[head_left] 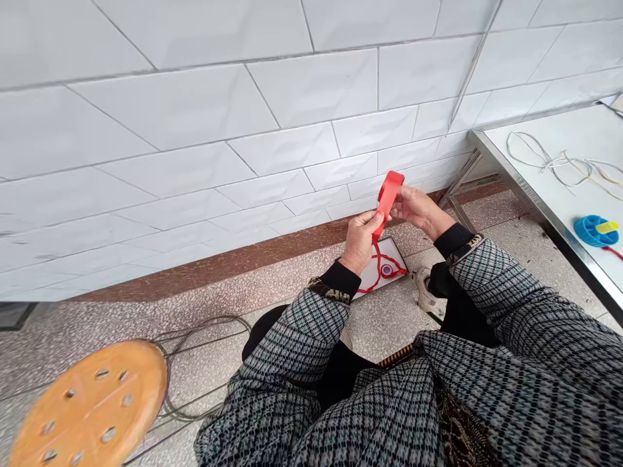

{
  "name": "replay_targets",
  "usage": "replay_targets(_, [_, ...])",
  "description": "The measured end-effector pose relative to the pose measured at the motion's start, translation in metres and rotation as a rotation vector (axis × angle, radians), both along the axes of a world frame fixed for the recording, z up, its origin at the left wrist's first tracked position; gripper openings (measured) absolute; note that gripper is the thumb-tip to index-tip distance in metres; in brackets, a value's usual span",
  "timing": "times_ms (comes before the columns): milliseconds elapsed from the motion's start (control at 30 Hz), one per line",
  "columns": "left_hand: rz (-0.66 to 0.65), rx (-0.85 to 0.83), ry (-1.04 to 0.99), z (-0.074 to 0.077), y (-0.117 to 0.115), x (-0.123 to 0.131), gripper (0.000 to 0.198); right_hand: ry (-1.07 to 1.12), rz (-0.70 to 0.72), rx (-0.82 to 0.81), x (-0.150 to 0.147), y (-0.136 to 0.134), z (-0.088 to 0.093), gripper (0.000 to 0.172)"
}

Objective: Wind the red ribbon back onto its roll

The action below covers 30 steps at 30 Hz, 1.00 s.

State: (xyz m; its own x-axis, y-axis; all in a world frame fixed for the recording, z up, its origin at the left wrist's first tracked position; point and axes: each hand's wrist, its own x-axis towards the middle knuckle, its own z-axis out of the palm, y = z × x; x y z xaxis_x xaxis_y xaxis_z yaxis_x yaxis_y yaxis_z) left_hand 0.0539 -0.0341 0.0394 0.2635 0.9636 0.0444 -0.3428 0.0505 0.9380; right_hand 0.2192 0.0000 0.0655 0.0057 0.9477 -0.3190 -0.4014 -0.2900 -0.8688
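The background is filled by a wall [195,110] of white tiles, edged along its foot by a brown skirting strip [302,245], and a speckled floor [384,331] is seen beneath. Right of the frame's centre, a red roll of ribbon [387,198] is held in front of the wall by both hands. Its lower part is pinched between thumb and fingers by the left hand [359,241], while its right side is gripped by the fingertips of the right hand [417,206], partly hidden behind the band. Below them, a shallow white tray [388,248] is placed on the floor, with a looped red cord [378,255] and a small purple-and-white roll [386,270] lying in it. Whether the cord is joined to the ribbon cannot be told. Just right of the tray, a light shoe [425,297] is seen. At the right edge, a metal-edged surface [545,194] is occupied by tangled thin wires [549,162] and a blue round holder [586,231] with a yellow piece [607,227] on it. The lower left is taken up by an orange stool [92,408], its seat pierced by holes.
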Motion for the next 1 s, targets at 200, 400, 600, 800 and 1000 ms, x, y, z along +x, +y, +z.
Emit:
replay_targets(200, [0.08,0.154,0.131,-0.009,0.005,-0.004,0.052,0.017,0.045,-0.094,0.002,-0.001,0.001,0.015])
replay_targets(400, [0.157,0.235,0.186,-0.007,0.005,-0.009,0.052,0.019,0.041,-0.096,0.001,-0.004,0.005,0.018])
replay_targets(600, [0.008,0.154,0.255,-0.007,0.007,-0.006,0.052,0.125,0.046,-0.169,0.0,-0.002,0.004,0.022])
replay_targets(800, [0.024,0.184,0.316,-0.013,0.01,-0.002,0.043,0.222,0.087,-0.229,0.003,-0.005,0.009,0.028])
replay_targets(1000, [-0.069,0.113,0.28,-0.012,0.009,0.0,0.043,0.294,0.183,-0.223,0.002,-0.012,0.014,0.026])
